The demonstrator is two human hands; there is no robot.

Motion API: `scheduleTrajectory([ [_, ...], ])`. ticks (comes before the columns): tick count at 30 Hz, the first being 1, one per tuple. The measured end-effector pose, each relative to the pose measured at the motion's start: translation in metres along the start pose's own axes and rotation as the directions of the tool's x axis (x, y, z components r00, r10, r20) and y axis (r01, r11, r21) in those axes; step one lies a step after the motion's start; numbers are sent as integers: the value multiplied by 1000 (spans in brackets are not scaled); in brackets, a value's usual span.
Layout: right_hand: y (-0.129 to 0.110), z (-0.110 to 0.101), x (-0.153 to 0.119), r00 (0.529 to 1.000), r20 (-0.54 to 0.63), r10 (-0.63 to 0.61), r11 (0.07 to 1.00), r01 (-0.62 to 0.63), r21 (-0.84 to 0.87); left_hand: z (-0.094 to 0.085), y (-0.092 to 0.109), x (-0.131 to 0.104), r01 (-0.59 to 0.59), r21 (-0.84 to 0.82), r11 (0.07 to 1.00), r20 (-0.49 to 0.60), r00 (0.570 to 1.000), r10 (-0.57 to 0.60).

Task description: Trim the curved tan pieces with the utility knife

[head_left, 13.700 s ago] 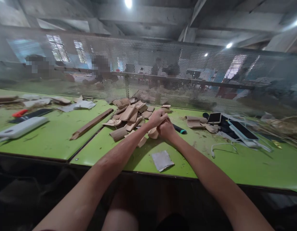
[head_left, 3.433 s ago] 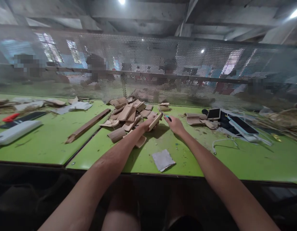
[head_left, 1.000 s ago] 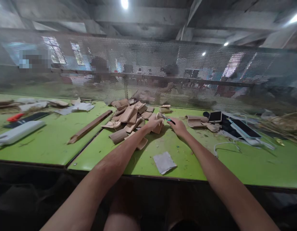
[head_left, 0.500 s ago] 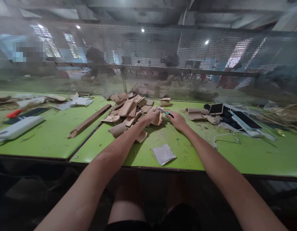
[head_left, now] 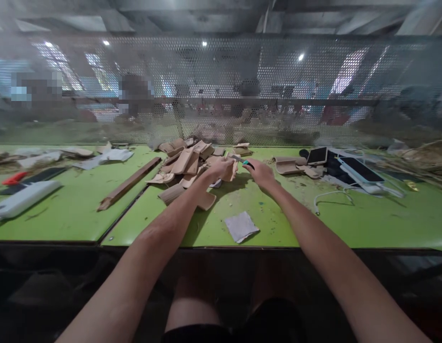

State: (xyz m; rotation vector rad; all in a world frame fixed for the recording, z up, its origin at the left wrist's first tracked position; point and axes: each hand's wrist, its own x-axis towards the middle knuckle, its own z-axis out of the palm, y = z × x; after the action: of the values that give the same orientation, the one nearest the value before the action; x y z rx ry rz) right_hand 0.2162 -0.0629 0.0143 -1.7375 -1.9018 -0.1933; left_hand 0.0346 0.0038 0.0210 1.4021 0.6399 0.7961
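Observation:
My left hand [head_left: 220, 167] is closed around a curved tan piece [head_left: 232, 172] that looks like bamboo or bark. In my right hand [head_left: 262, 175] is a knife [head_left: 247, 164] with a black and teal handle. Its grey blade points left and lies at the upper edge of the held piece; whether it cuts in cannot be made out. Right behind and beside my left hand is a heap of similar curved pieces [head_left: 185, 162]. A folded greyish paper or cloth square [head_left: 241, 226] lies near the table's front edge, below my hands.
On the green table [head_left: 349, 219], a long wooden strip [head_left: 129, 183] lies left. Farther left are a white power strip [head_left: 27, 197] and a red-handled item [head_left: 14, 178]. Phones [head_left: 362, 170], a white cable [head_left: 331, 193] and dry stalks are right. A perforated metal screen [head_left: 221, 85] stands behind.
The camera view has shifted slightly, so the table's things appear farther left. My hands keep hold of the piece and the knife, with the blade still at the piece's upper edge.

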Motion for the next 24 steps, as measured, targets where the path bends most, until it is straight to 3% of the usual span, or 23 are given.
scheduleTrajectory([
  [3,8,-1,1,999,-10,37,999,-37,-28,-3,7,-5,-2,97,995,43,999,-2],
  [6,27,-6,2,971,-22,237,969,-238,-64,-5,16,-14,10,122,992,265,963,-42],
  [9,36,-9,4,958,-117,260,964,-265,-28,-5,20,-16,-76,-4,997,143,987,76],
  [12,25,-4,7,979,-108,174,984,-176,-4,-4,14,-12,-48,-17,999,-17,999,48],
  [17,2,7,4,999,-6,42,999,-42,-10,-5,3,-6,-17,-45,999,-39,999,15],
  [24,-5,2,-3,999,30,22,997,-20,-70,-4,11,-15,51,-15,999,-27,998,-51],
])
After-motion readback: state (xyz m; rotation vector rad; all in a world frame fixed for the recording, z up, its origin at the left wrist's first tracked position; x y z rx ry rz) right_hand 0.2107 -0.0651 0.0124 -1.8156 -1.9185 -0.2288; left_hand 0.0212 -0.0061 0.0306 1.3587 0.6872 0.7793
